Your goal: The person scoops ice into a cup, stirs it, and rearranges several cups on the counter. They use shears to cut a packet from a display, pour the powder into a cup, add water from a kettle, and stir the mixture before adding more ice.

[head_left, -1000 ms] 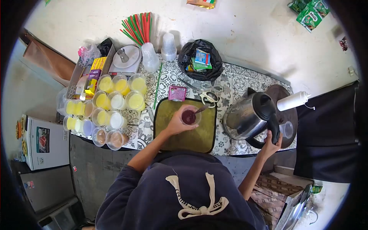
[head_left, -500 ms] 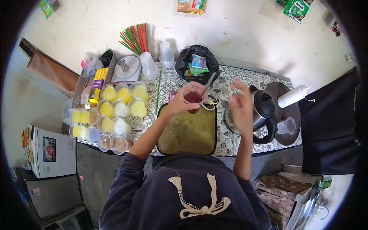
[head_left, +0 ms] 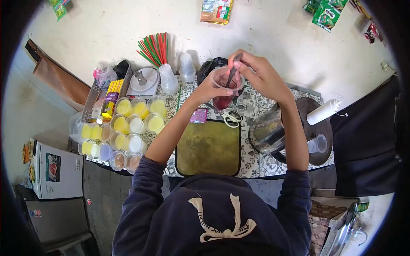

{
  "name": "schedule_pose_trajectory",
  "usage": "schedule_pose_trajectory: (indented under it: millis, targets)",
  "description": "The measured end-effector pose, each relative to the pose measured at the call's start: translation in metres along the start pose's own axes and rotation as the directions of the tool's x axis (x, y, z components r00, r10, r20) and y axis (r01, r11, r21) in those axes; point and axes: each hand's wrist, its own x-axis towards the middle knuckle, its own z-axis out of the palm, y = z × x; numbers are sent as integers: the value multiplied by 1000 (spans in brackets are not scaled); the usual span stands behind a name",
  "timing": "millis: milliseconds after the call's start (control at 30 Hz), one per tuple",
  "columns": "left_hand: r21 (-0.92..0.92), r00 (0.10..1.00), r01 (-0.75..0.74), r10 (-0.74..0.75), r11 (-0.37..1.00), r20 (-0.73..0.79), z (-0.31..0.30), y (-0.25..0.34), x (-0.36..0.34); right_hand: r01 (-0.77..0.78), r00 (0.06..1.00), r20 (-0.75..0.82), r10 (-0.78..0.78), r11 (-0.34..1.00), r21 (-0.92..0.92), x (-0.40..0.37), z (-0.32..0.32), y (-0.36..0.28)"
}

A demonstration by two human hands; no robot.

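Note:
My left hand (head_left: 205, 90) is wrapped round a clear plastic cup (head_left: 223, 102) with dark red liquid in it, raised above the far part of the table. From the right, my right hand (head_left: 259, 76) pinches the upper handle of a metal spoon (head_left: 231, 77). The spoon's lower end is down inside the cup, hidden in the drink. Below the cup lie white-handled scissors (head_left: 232, 120) and a pink sachet (head_left: 199, 115), beside the far edge of a greenish mat (head_left: 208, 149). Behind the cup, a black plastic bag (head_left: 206, 70) is partly covered.
Several cups of yellow, white and brown powder (head_left: 136, 124) stand at the left. Behind them are a basket (head_left: 88, 109), a scale (head_left: 145, 85), stacked cups (head_left: 187, 68) and straws (head_left: 154, 49). An electric kettle (head_left: 267, 133), partly behind my right forearm, and a white squeeze bottle (head_left: 322, 112) stand right.
My right hand has moved from above the kettle to the cup and taken hold of the spoon. My left hand has shifted the cup slightly right and away from me.

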Motion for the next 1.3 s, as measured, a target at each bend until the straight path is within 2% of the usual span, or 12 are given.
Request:
schedule_pose_trajectory:
  millis: [200, 300, 367, 467, 667, 800, 867, 1000, 1067, 1200, 1267, 1300]
  targets:
    - [-80, 999, -31, 34, 996, 40, -4, 8, 9, 29, 994, -107, -23, 998, 59, 6, 0, 5]
    - [-96, 998, -63, 65, 993, 25, -5, 11, 8, 61, 992, -110, -63, 998, -14, 7, 0, 1]
    - [-54, 997, -73, 72, 996, -27, -8, 16, 5, 136, 982, -107, -155, 977, -164, 10, 1, -1]
    - [-32, 996, -85, 85, 996, 3, -14, 18, 8, 92, 990, -92, -103, 990, -111, 13, -1, -7]
    - [20, 990, -132, 133, 991, -36, -17, 19, 15, 125, 985, -113, -130, 991, -49, 19, -1, -11]
    - [-34, 990, -128, 126, 991, -59, -13, 22, 12, 69, 996, -62, -71, 997, -31, 21, -2, -15]
    - [2, 977, -156, 154, 988, -149, -9, 24, 11, 102, 992, -47, -113, 976, -190, 22, -2, -14]
    - [146, 963, -107, 139, 983, -231, -15, 18, 14, 125, 984, -99, -149, 968, -218, 18, 4, -13]
    - [165, 951, -109, 151, 980, -270, -5, 16, 14, 69, 983, -163, -88, 991, -118, 14, 8, -11]
    - [287, 931, -115, 204, 951, -304, 0, -5, 6, 17, 976, -213, -35, 996, -88, 4, 21, 0]
    - [544, 887, -127, 340, 829, -312, 3, -13, -2, -22, 971, -237, -37, 970, -242, -3, 26, 3]
    - [468, 886, -151, 329, 871, -327, 5, -20, -6, -53, 966, -260, -13, 968, -244, -8, 31, 11]
